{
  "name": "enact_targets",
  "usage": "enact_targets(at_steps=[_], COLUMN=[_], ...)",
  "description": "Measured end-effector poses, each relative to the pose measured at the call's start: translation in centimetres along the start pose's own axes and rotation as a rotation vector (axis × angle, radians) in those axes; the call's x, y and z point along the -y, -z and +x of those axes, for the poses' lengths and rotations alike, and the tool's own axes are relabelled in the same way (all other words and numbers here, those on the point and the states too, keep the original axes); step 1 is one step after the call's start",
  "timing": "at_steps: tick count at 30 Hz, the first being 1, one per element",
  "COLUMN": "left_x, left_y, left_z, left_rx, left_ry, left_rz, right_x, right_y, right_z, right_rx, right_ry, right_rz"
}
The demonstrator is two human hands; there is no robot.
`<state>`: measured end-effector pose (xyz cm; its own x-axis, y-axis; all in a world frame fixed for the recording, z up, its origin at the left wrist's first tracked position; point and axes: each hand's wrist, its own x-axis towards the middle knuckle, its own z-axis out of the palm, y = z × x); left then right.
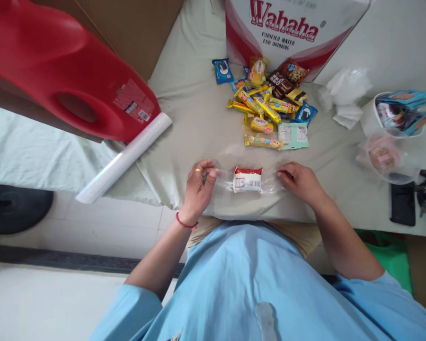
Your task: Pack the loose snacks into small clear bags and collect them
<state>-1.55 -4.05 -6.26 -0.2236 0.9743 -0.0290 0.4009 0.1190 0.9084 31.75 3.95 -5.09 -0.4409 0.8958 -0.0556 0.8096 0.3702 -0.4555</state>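
Note:
A small red-and-white snack packet lies on the cloth-covered table in front of me. Clear plastic film surrounds it and stretches out to both sides. At the film's left end, my left hand pinches it between thumb and fingers. My right hand has its fingers closed on the right end of the same film. Neither hand touches the packet itself. Just beyond the film, a yellow snack bar and a pale green packet sit at the near edge of a pile of wrapped snacks.
A white film roll lies at the left beside a big red jug. Behind the snacks stands a Wahaha box. Rightward are crumpled white plastic, a white tub, a clear container and a black phone.

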Motion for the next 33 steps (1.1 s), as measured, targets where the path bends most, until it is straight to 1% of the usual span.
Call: enact_targets(at_steps=[2,4,5,6,7,9,11,13,15,19,20,21,23,24,25,26,27,28,29,30,31,32,33], left_x=[-0.3,-0.6,-0.8,-0.9,-1.0,-1.1,-1.1,-1.1,-1.0,-0.8,-0.7,-0.6,-0.6,-0.8,-1.0,-1.3,-1.8,-2.2,-2.8,-3.3,-3.7,-4.1,-4.3], left_y=[-0.3,-0.7,-0.9,-1.1,-1.2,-1.4,-1.4,-1.3,-1.2,-1.1,-1.2,-1.1,-1.0,-0.9,-0.8,-0.9,-1.0,-1.3,-1.8,-2.4,-3.0,-3.6,-4.2], left_z=[0.5,1.0,1.2,1.4,1.4,1.4,1.3,1.1,1.0,1.3,1.3,1.2,0.6,0.1,-0.6,-1.5,-2.3,-3.1,-3.7,-4.1,-4.2,-4.1,-3.8], left_rx=[-0.039,-0.056,-0.059,-0.065,-0.076,-0.111,-0.145,-0.165,-0.177,-0.180,-0.200,-0.247,-0.418,-0.516,-0.588,-0.604,-0.553,-0.451,-0.309,-0.181,-0.088,-0.033,-0.012], left_ry=[0.054,0.093,0.102,0.106,0.107,0.105,0.103,0.106,0.116,0.150,0.152,0.142,0.063,-0.015,-0.123,-0.256,-0.396,-0.524,-0.624,-0.673,-0.685,-0.659,-0.605], left_rz=[0.092,0.180,0.208,0.225,0.235,0.244,0.246,0.247,0.248,0.238,0.219,0.197,0.181,0.201,0.241,0.295,0.356,0.413,0.466,0.519,0.570,0.618,0.659], right_x=[1.4,3.5,4.7,6.0,7.1,8.9,9.7,9.6,9.1,8.0,7.9,7.8,7.6,7.6,7.6,7.6,7.6,7.5,7.5,7.5,7.5,7.4,7.3], right_y=[0.8,1.4,1.6,1.5,1.3,0.3,-1.0,-2.0,-2.5,-2.5,-2.6,-2.7,-3.1,-3.3,-3.5,-3.7,-3.9,-4.0,-4.0,-4.1,-4.0,-4.0,-3.8], right_z=[-0.2,-0.4,-0.5,-0.6,-0.6,-0.5,0.0,0.9,1.9,3.9,4.2,4.5,4.8,4.9,4.9,4.9,4.8,4.8,4.8,4.8,4.9,5.0,5.1], right_rx=[-0.143,-0.286,-0.322,-0.327,-0.305,-0.215,-0.116,-0.038,0.019,0.056,0.058,0.060,0.060,0.058,0.054,0.052,0.052,0.053,0.055,0.058,0.065,0.078,0.096], right_ry=[0.040,0.108,0.154,0.202,0.244,0.282,0.249,0.197,0.185,0.223,0.226,0.224,0.215,0.208,0.201,0.196,0.193,0.190,0.183,0.174,0.167,0.161,0.161], right_rz=[-0.051,-0.046,-0.018,0.015,0.040,0.040,-0.010,-0.032,0.013,0.132,0.138,0.139,0.143,0.149,0.157,0.165,0.171,0.176,0.178,0.176,0.172,0.168,0.166])
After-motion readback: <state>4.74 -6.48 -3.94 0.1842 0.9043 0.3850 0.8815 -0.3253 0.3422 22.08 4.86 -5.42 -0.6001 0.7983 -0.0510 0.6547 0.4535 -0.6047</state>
